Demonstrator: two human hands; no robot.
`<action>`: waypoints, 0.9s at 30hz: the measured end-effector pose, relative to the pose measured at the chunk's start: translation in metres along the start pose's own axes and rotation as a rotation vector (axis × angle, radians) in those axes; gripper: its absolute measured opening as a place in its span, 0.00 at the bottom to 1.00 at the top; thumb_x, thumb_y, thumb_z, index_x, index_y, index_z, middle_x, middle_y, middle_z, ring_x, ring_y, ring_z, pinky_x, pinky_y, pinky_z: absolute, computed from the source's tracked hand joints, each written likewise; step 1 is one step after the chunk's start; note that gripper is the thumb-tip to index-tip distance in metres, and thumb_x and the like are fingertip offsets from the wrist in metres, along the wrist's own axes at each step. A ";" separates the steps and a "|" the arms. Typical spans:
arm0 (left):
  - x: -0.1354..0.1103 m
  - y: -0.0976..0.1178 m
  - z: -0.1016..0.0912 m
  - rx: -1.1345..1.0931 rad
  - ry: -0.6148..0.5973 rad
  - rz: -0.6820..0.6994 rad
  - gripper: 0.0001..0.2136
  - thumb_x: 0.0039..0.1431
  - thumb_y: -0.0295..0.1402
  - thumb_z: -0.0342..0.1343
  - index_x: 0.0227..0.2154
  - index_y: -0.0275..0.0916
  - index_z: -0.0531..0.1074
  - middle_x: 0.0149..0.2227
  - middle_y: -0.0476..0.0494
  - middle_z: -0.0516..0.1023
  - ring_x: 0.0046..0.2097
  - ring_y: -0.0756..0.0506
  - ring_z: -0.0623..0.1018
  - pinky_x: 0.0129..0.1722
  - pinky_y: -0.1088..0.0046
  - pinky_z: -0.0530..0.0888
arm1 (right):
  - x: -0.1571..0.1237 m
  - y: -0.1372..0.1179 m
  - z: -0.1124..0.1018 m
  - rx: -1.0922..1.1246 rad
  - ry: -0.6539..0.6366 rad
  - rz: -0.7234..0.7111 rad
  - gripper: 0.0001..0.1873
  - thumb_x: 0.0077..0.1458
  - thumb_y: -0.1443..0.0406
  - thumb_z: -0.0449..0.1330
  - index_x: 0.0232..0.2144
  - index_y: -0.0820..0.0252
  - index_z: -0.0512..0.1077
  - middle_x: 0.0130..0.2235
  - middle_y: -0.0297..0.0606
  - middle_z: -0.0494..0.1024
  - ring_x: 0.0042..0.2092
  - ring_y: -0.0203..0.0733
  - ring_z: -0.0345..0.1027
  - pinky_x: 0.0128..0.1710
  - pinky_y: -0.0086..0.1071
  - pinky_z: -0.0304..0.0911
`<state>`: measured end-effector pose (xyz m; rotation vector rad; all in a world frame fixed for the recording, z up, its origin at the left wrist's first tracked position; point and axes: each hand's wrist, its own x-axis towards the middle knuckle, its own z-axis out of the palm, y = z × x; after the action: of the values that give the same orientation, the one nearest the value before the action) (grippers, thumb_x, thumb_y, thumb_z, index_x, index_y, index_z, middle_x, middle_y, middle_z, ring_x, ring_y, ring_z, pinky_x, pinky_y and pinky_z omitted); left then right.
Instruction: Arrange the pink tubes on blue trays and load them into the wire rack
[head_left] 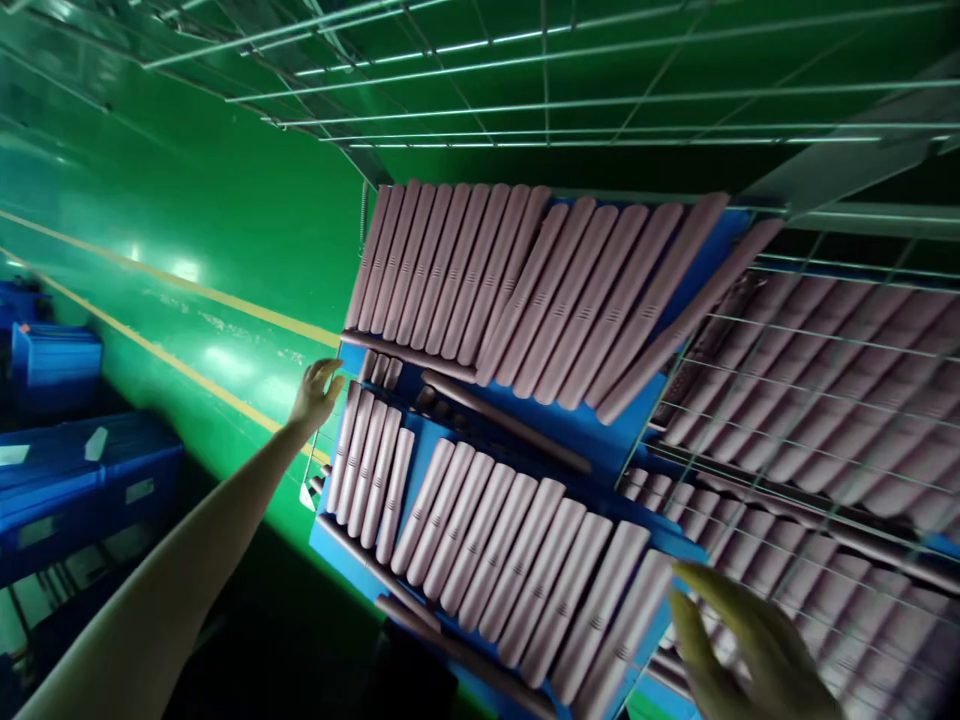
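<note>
Well, from the head camera we look down on a steeply tilted scene, with a blue tray (585, 430) across the middle of the frame and pale pink ribbed tubes (525, 560) lying side by side in it, closely ranked in two main banks. Darker brown rods (506, 420) lie crosswise along the banks. Our left hand (315, 393) reaches in from the lower left and sits at the tray's left edge, its fingers loosely curled and apart, clamped on nothing; we cannot tell whether the fingertips touch the nearest tube ends. Our right hand (750, 640) is at the lower right, open with the fingers spread, just beside the ends of the lower bank and not closed on any tube. Since the tubes look loose and tightly ranked, good handling here seems to mean placing the fingers squarely, so neighbouring tubes are not nudged out of line. To the right, a wire mesh panel (795, 400) stands before more pink tubes (825, 400), and a wire grid (600, 100) spans the top of the frame. At the left lie a green floor (187, 230) with yellow lines (187, 285) and blue plastic crates (75, 480).
</note>
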<state>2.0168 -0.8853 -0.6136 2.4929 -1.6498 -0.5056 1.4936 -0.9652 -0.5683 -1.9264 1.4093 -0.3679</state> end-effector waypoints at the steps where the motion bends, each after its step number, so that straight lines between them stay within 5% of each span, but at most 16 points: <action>1: 0.023 0.004 0.006 -0.007 -0.062 0.083 0.21 0.64 0.44 0.42 0.47 0.34 0.69 0.47 0.35 0.72 0.49 0.41 0.70 0.49 0.60 0.68 | 0.029 -0.005 0.012 -0.007 -0.038 -0.154 0.13 0.57 0.62 0.56 0.44 0.58 0.69 0.41 0.41 0.74 0.42 0.44 0.69 0.44 0.39 0.65; 5: 0.075 0.023 0.031 -0.037 -0.165 0.223 0.17 0.62 0.44 0.47 0.43 0.38 0.72 0.43 0.41 0.75 0.47 0.45 0.71 0.50 0.64 0.68 | 0.123 -0.029 0.075 -0.242 -0.360 -0.377 0.11 0.57 0.69 0.53 0.42 0.62 0.70 0.40 0.41 0.75 0.42 0.44 0.68 0.44 0.37 0.64; 8: 0.076 0.034 0.037 -0.026 -0.176 0.250 0.14 0.62 0.42 0.49 0.42 0.39 0.73 0.41 0.42 0.75 0.47 0.44 0.70 0.50 0.64 0.67 | 0.154 -0.044 0.110 -0.407 -0.642 -0.325 0.13 0.55 0.71 0.53 0.42 0.63 0.70 0.37 0.42 0.74 0.41 0.46 0.69 0.40 0.36 0.63; 10: 0.070 0.038 0.035 -0.014 -0.187 0.264 0.13 0.62 0.40 0.48 0.40 0.39 0.73 0.41 0.42 0.75 0.47 0.44 0.70 0.51 0.64 0.66 | 0.157 -0.049 0.120 -0.442 -0.708 -0.288 0.12 0.54 0.71 0.53 0.41 0.63 0.70 0.37 0.42 0.74 0.41 0.47 0.69 0.39 0.36 0.62; 18: 0.052 0.048 0.028 0.014 -0.373 0.320 0.16 0.63 0.44 0.45 0.34 0.39 0.73 0.33 0.44 0.75 0.40 0.45 0.70 0.47 0.66 0.66 | 0.145 -0.047 0.116 -0.446 -0.763 -0.317 0.16 0.54 0.72 0.52 0.45 0.60 0.68 0.37 0.39 0.74 0.38 0.45 0.70 0.34 0.34 0.58; 24: 0.058 0.058 0.032 -0.012 -0.294 0.353 0.22 0.62 0.48 0.44 0.45 0.37 0.71 0.47 0.38 0.72 0.48 0.42 0.69 0.49 0.64 0.67 | 0.150 -0.052 0.115 -0.571 -0.591 -0.405 0.15 0.54 0.73 0.48 0.43 0.66 0.68 0.36 0.46 0.72 0.40 0.47 0.67 0.37 0.36 0.57; 27: 0.063 0.066 0.033 -0.027 -0.396 0.423 0.20 0.63 0.46 0.43 0.46 0.38 0.70 0.45 0.40 0.73 0.48 0.44 0.71 0.49 0.66 0.68 | 0.150 -0.052 0.117 -0.629 -0.521 -0.445 0.16 0.56 0.73 0.46 0.45 0.69 0.67 0.38 0.48 0.71 0.42 0.49 0.65 0.37 0.38 0.57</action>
<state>1.9700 -0.9669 -0.6405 2.0216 -2.2111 -0.9962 1.6552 -1.0510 -0.6416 -2.5944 0.7873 0.4169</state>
